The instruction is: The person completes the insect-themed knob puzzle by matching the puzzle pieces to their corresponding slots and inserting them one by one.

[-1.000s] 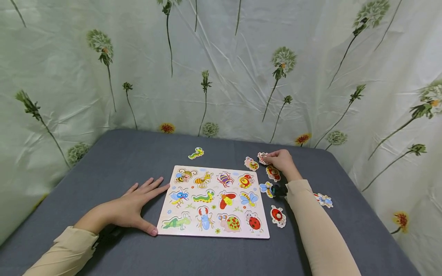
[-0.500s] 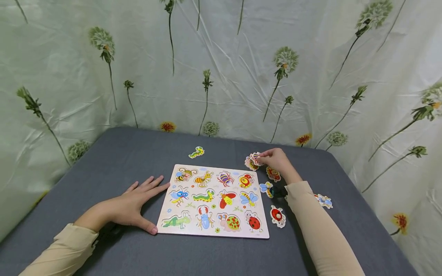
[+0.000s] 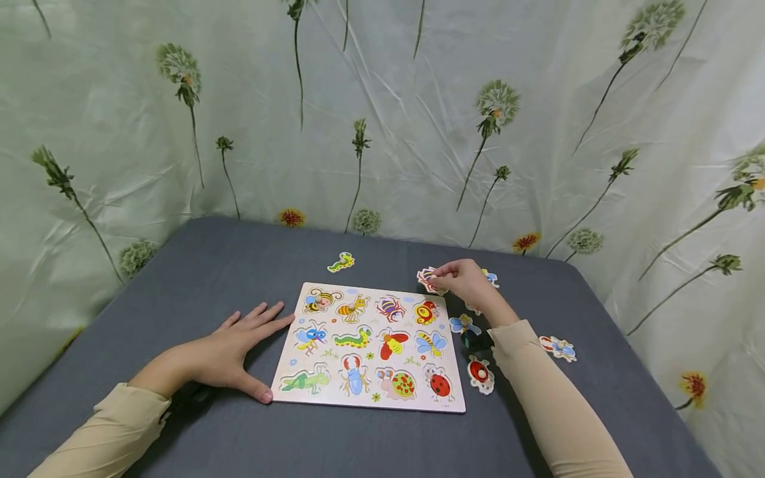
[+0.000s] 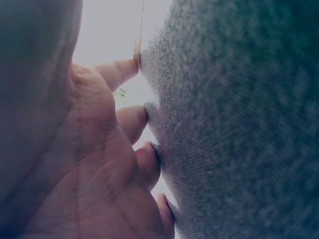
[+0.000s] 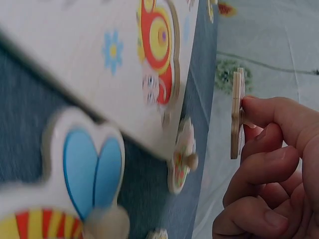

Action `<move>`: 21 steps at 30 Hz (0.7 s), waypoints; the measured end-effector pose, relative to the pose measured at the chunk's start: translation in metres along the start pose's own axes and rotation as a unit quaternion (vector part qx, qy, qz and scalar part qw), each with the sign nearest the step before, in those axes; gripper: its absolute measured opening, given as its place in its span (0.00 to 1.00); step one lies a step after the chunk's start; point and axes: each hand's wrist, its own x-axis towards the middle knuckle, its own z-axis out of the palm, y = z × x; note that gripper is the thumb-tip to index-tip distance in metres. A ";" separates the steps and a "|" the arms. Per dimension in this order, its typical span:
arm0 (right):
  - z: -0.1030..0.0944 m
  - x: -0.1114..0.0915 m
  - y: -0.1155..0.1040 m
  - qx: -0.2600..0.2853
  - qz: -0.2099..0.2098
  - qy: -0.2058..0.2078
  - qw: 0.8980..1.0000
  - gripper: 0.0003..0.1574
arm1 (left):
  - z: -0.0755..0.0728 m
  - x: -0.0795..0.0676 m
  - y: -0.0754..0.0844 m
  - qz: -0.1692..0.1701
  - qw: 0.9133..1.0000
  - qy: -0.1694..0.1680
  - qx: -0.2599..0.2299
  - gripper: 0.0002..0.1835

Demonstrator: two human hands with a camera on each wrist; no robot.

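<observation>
The spider piece (image 3: pixel 425 278), clamped between fingers of the right hand (image 3: pixel 471 284), has been shifted toward nine o'clock, nearer its matching picture (image 3: pixel 390 309); fingers of the left hand (image 3: pixel 226 358) are spread.

The puzzle board (image 3: pixel 370 370) lies on the table (image 3: pixel 239 279) — caterpillar piece (image 3: pixel 341 262) behind it, ladybird piece (image 3: pixel 481 374) to its right.
</observation>
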 end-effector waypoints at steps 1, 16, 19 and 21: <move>0.001 -0.001 -0.003 0.000 -0.003 -0.003 1.000 0.16 | -0.001 0.001 0.000 0.001 1.000 0.001 0.000 0.71; 0.030 -0.014 -0.027 0.000 -0.041 -0.063 0.997 0.13 | -0.001 0.002 0.001 0.002 1.000 0.006 0.002 0.71; 0.036 -0.015 -0.029 -0.002 -0.045 -0.078 0.996 0.12 | -0.001 0.002 0.001 0.000 1.000 0.005 0.003 0.71; 0.040 -0.015 -0.030 -0.006 -0.050 -0.087 0.995 0.12 | -0.001 0.003 0.000 0.000 1.000 0.005 0.004 0.71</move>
